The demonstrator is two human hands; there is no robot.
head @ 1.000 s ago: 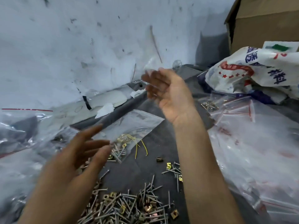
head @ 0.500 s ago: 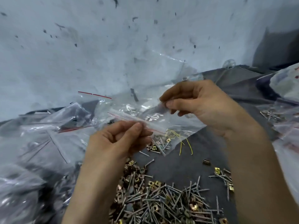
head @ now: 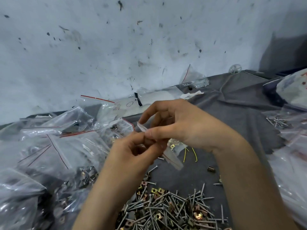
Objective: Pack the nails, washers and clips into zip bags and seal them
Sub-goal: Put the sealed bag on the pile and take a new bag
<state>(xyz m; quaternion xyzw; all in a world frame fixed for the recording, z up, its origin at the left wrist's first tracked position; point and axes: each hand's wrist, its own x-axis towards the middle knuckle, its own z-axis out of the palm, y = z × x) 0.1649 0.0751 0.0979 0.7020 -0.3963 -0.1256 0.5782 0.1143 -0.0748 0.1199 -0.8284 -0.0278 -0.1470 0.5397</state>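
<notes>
The left hand (head: pixel 132 153) and right hand (head: pixel 184 128) have been drawn closer together; the zip bag (head: pixel 172 161) is pinched by both over grey cloth (head: pixel 232 107) strewn with nails (head: pixel 167 211), below a stained wall (head: pixel 116 47).

We count two hands, the left hand (head: pixel 132 151) and the right hand (head: pixel 181 128), and one small zip bag (head: pixel 172 161) pinched between them. One loose heap of nails (head: pixel 166 209) and brass clips (head: pixel 157 190) lies below, too many to number. One dark clip (head: pixel 211 169) lies alone. At the left, filled bags (head: pixel 58 146) pile up beyond counting; one lone bag (head: pixel 193 80) sits by the wall.
</notes>
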